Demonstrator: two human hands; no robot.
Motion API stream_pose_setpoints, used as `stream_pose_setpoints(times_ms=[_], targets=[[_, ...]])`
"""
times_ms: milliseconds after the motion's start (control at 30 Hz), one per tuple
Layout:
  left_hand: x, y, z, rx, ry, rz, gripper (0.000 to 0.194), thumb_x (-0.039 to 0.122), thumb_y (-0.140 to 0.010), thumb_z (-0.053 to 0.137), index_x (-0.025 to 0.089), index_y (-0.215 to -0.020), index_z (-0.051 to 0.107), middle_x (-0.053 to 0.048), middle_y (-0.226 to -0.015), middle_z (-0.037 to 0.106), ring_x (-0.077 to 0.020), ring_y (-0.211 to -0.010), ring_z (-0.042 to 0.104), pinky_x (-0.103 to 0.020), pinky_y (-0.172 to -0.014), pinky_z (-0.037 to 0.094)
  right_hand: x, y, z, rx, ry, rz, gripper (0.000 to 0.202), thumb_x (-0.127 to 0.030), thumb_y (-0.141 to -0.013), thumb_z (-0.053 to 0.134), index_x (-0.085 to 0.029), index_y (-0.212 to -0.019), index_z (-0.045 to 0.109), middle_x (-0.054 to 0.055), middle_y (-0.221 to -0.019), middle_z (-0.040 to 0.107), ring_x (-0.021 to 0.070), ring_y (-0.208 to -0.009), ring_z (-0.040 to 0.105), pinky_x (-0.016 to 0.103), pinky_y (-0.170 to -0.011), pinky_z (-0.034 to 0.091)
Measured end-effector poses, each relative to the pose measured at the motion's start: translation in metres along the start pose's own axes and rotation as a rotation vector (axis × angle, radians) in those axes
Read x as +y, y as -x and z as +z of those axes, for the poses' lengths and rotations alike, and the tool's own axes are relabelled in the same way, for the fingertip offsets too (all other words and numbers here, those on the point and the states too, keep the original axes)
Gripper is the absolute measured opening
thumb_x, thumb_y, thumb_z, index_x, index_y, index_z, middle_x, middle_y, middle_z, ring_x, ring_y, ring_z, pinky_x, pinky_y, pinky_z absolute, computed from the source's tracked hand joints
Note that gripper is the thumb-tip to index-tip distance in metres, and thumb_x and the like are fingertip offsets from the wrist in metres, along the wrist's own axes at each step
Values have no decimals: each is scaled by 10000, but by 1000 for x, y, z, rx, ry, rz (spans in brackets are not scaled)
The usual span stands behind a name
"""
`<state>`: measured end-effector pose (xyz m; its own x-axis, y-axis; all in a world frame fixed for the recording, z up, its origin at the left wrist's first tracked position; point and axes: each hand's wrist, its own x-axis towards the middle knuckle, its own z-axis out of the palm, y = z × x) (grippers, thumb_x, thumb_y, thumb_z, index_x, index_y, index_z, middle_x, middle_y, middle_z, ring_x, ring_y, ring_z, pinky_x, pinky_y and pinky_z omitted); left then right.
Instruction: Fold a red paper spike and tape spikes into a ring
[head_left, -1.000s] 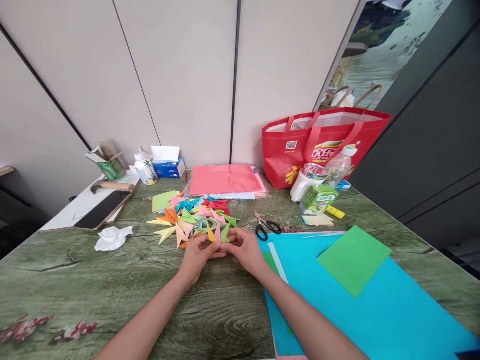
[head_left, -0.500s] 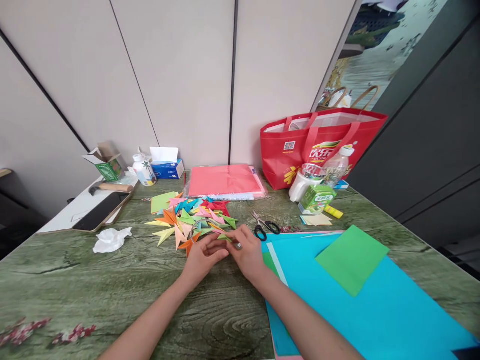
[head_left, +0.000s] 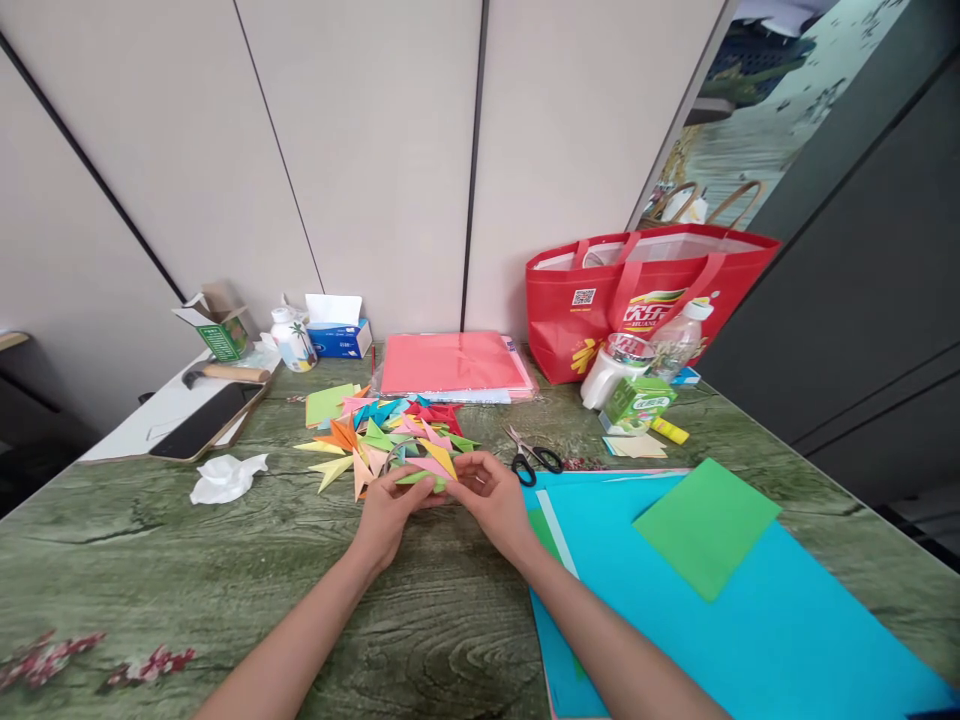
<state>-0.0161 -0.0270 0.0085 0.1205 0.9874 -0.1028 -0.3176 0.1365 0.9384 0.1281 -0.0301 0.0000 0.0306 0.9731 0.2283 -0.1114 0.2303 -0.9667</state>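
While pinching small folded paper pieces [head_left: 429,466] between left hand [head_left: 391,508] and right hand [head_left: 496,502], reaches forward over a green wood-patterned table [head_left: 442,630]. Holds the pieces, yellow, pink and light green, at the near edge of a many-colored heap of paper shapes [head_left: 375,435]; impossible to tell whether resting on the table or lifted slightly. Grips the left end with left thumb and curled fingers, and pinches the right end, near the yellow tip, with right thumb and fingers. Behind the left hand, partly hidden, a thin ring [head_left: 388,460].

Just beyond the right hand, black-handled scissors [head_left: 531,448], blades pointing away. On the right, large blue sheets [head_left: 765,630], partly beneath the right forearm [head_left: 600,620], with a green paper square [head_left: 707,530] on top. Behind the heap, near the wall, a wrapped pack of pink sheets [head_left: 454,362].

At back right, a red bag [head_left: 559,325]; in front of it, a clear bottle [head_left: 677,342], a white cup [head_left: 601,378], a green carton [head_left: 640,402] and a yellow tube [head_left: 670,431]. At back left, a blue tissue box [head_left: 341,341], a white bottle [head_left: 293,342] and an opened green box [head_left: 225,340]. Nearer, a hammer [head_left: 231,373], a dark flat device [head_left: 204,420] and a crumpled tissue [head_left: 227,479].
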Motion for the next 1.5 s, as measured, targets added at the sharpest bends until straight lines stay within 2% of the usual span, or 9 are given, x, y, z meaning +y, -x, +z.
stream_pose_setpoints(times_ms=[67,167,367,633,800,933,1133,1400,1500], targets=[[1,0,0,33,-6,-34,263,255,-580,756,128,-799,683,-35,-710,701,-148,-594,633,-288,-619,550,0,-1,0,-47,-95,138,357,-313,-585,745,-175,-878,594,28,-842,626,159,-763,602,303,-726,496],[1,0,0,39,-23,-36,253,255,-571,758,123,-775,686,-34,-657,688,-137,-540,617,-256,-540,531,-1,0,0,-129,-149,288,324,-356,-571,746,-157,-791,615,15,-726,651,141,-653,599,278,-649,487],[1,0,3,54,-50,-12,186,281,-572,750,122,-636,679,-18,-602,653,-112,-478,570,-239,-486,494,-5,2,2,-133,-208,379,333,-369,-496,784,-149,-671,606,-28,-561,613,102,-502,550,242,-540,461],[-1,0,-2,76,-81,44,194,253,-572,748,123,-501,623,10,-478,581,-77,-443,508,-194,-464,427,-3,6,9,-146,-207,445,367,-376,-448,800,-149,-621,569,-39,-515,592,92,-457,533,242,-515,463],[-3,-2,-1,78,-28,-22,205,306,-562,755,119,-555,672,-17,-538,636,-108,-459,554,-244,-496,487,-4,5,8,-116,-222,446,364,-383,-446,799,-147,-613,577,-40,-509,584,90,-459,523,237,-515,454],[-7,-4,-2,160,-59,11,249,320,-569,752,125,-470,634,-2,-444,603,-117,-408,548,-256,-468,494,-6,6,8,-109,-278,459,337,-373,-473,793,-150,-618,585,-27,-530,602,93,-471,527,235,-521,447],[-5,-2,-2,97,-80,97,160,286,-590,741,133,-626,711,-20,-558,661,-122,-464,574,-252,-493,508,-6,5,8,-115,-360,495,318,-331,-469,803,-142,-607,588,-23,-524,597,87,-491,522,225,-530,438],[-5,-1,0,86,-99,105,182,304,-594,734,132,-640,699,-5,-540,633,-123,-464,568,-268,-511,522,-6,6,7,-149,-405,509,317,-318,-477,803,-139,-603,573,-19,-539,593,81,-491,515,221,-520,428],[3,-3,-2,117,-154,103,227,330,-618,716,123,-704,683,-21,-584,650,-141,-493,595,-281,-530,531,-4,-1,0,-57,-341,440,327,-351,-492,790,-143,-639,585,-29,-549,578,80,-497,505,224,-529,435]])
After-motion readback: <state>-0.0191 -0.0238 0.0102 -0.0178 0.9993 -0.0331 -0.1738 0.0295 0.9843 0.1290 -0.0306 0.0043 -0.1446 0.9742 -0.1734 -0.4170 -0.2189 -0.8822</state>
